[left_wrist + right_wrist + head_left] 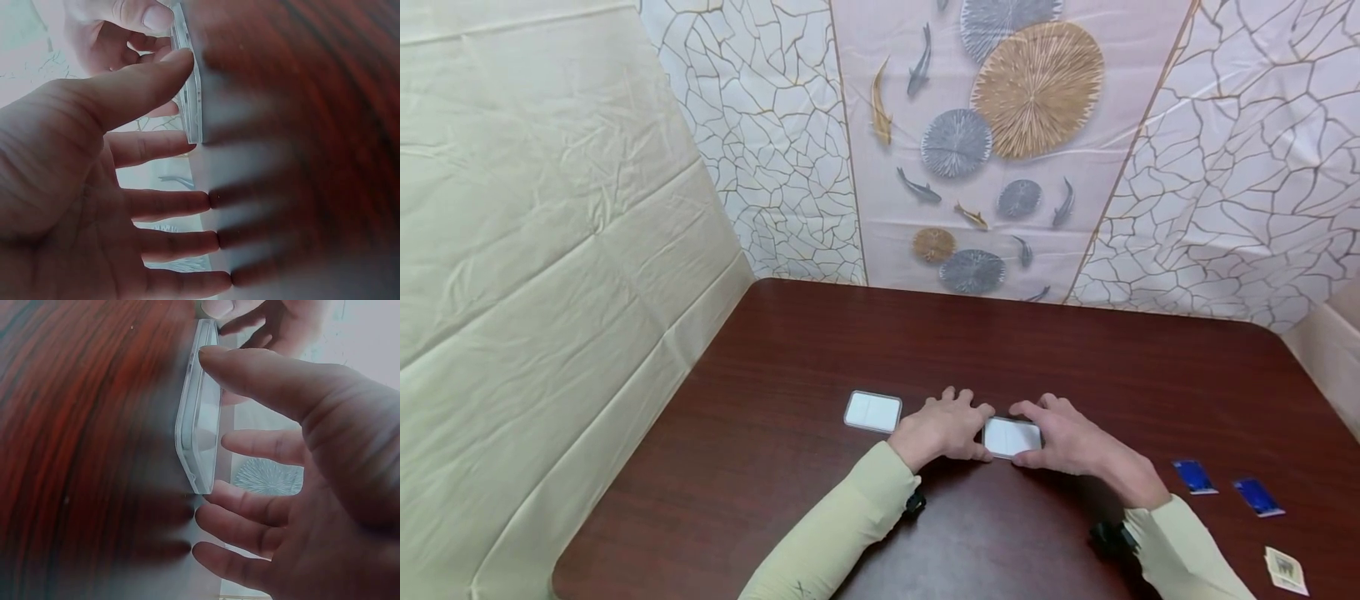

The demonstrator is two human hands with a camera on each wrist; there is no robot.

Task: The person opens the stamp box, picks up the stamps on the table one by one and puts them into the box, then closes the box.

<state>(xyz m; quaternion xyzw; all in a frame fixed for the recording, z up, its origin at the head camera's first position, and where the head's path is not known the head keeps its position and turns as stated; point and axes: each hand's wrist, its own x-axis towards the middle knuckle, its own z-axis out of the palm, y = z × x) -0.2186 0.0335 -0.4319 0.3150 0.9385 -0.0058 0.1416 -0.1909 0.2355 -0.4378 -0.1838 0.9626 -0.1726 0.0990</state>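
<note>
A flat clear plastic case (1011, 437) with a white inside lies at the dark table's middle, between the two hands. My left hand (946, 427) pinches its left end, thumb at the near edge and index finger at the far edge. In the left wrist view the other left fingers stretch past the case (195, 109), their tips at the tabletop. From the right, my right hand (1067, 437) pinches the other end, thumb on the near edge and index finger behind. The right wrist view shows the case (199, 425) edge-on, close over the wood.
A second similar white case (872, 412) lies left of the left hand. Two blue packets (1195, 477) (1258, 497) are on the right side of the table (820, 333). A small cream printed card (1286, 571) lies near the front right. Patterned cloth hangs behind the table.
</note>
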